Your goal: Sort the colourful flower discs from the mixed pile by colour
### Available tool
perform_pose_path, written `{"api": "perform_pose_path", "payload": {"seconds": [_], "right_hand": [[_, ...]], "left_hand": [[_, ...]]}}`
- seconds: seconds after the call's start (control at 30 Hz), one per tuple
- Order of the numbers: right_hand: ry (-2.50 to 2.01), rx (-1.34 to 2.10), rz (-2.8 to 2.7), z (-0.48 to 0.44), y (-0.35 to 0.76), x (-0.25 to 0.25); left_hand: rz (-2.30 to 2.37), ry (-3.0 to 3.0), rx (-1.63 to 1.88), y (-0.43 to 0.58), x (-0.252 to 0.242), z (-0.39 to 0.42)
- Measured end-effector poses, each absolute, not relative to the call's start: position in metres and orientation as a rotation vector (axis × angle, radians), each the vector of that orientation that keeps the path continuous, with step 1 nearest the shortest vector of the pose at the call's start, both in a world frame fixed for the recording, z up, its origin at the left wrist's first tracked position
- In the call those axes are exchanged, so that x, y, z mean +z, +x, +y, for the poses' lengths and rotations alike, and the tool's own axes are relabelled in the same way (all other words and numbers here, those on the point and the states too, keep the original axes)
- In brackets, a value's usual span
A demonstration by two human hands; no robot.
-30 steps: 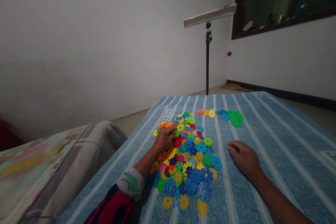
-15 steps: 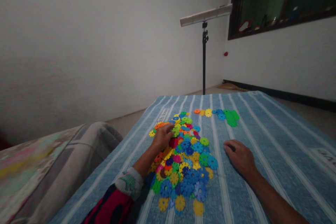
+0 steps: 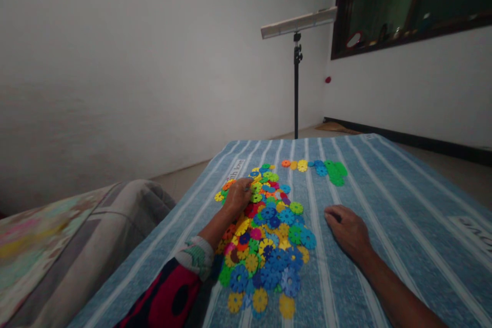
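A heap of colourful plastic snowflake discs, notched around their rims, spreads over the striped blue cloth. At the heap's far left side is my left hand, its fingers bent down and drawn together among the discs; what they grip, if anything, is hidden. Orange discs lie right beside its knuckles, and lime-green ones touch its fingertip side. My right hand rests on the cloth right of the heap, fingers curled in, with no disc showing in it.
Beyond the heap, a row of discs holds an orange one, a yellow one, blue ones and a green cluster. A light panel on a black stand rises behind the table. Left stands a grey fabric-covered seat.
My left hand's fingers have curled inward and down into the discs, where they were more stretched before. My right hand stays in place; the whole view has shifted slightly.
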State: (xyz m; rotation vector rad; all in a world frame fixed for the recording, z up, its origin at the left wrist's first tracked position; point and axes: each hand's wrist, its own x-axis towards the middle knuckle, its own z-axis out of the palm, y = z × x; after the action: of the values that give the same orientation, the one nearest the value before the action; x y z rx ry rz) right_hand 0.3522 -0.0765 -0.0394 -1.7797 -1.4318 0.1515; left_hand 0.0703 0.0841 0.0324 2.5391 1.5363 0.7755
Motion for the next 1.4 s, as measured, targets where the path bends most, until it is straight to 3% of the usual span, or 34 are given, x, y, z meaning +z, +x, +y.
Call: {"api": "perform_pose_path", "payload": {"seconds": [0.73,1.4], "right_hand": [[-1.792,0.135,-1.437,-0.078,0.351,-0.038],[-1.804,0.143,-1.443,-0.079,0.352,-0.038]], "left_hand": [[1.429,2.708,0.307,0.073,0.048,0.073],[1.488,2.683,0.114,0.090,0.057,0.065]]}}
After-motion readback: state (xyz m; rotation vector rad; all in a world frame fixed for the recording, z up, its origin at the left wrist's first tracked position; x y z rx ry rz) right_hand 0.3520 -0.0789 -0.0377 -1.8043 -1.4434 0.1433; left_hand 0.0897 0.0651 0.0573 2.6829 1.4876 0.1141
